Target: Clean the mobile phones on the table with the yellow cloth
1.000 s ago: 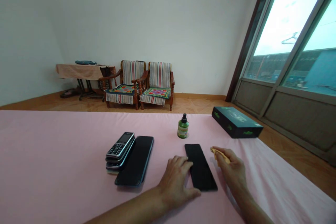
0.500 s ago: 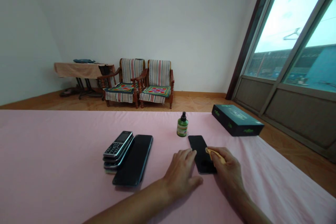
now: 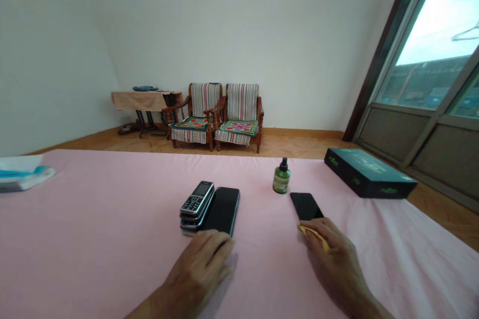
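Right fingers (image 3: 321, 223) pinch yellow cloth (image 3: 322, 243) at right phone (image 3: 306, 205); left fingers (image 3: 205, 243) at left black phone (image 3: 225, 207), grip unclear

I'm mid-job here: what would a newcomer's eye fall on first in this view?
Probably the bright green bottle with a black top, upright on the pink cloth covering. Next, perhaps, the right grip, holding a yellow cloth by the near part of a flat black phone. Left of the bottle, a silver-and-black keypad phone tops a stack.
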